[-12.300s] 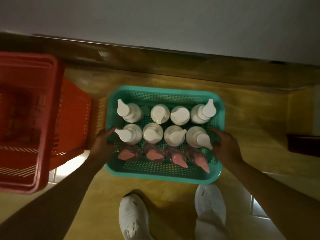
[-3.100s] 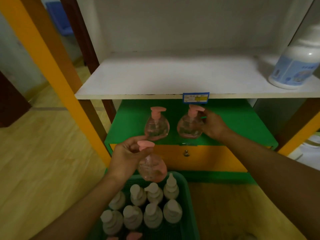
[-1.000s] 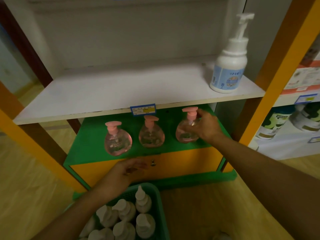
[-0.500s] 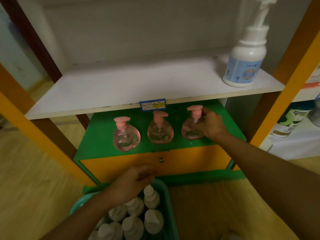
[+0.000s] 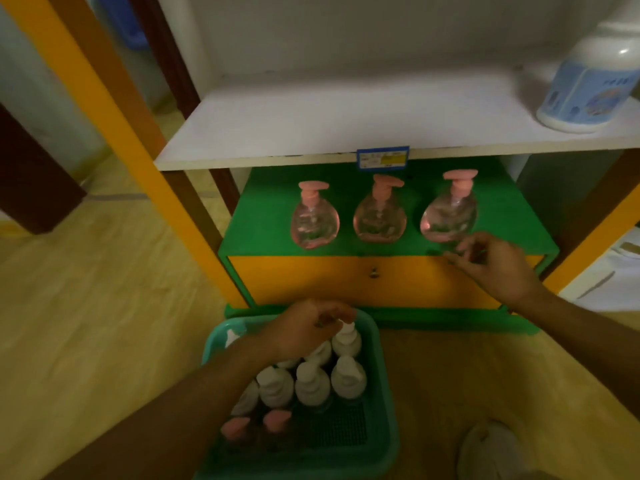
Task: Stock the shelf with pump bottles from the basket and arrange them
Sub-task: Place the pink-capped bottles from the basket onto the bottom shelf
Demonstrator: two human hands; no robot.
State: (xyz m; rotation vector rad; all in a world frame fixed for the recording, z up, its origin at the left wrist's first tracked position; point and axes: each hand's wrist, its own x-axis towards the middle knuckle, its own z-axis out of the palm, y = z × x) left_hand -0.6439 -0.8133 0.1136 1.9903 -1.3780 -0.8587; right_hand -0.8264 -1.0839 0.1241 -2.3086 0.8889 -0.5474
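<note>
Hands: our left hand (image 5: 304, 329) pinches a white bottle (image 5: 346, 341) in the basket (image 5: 384, 393), right hand (image 5: 498, 265) loose, empty | step: restocking | next: lift it to the shelf (image 5: 263, 216).

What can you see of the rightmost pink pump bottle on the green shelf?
The rightmost pink pump bottle stands upright on the green shelf, last of a row of three. It has a round, clear body, apparently plastic, with pinkish contents, a narrow neck and a flat pink pump head. The right hand is just below and in front of it, fingers loosely curled; blur hides whether they touch its base.
</note>
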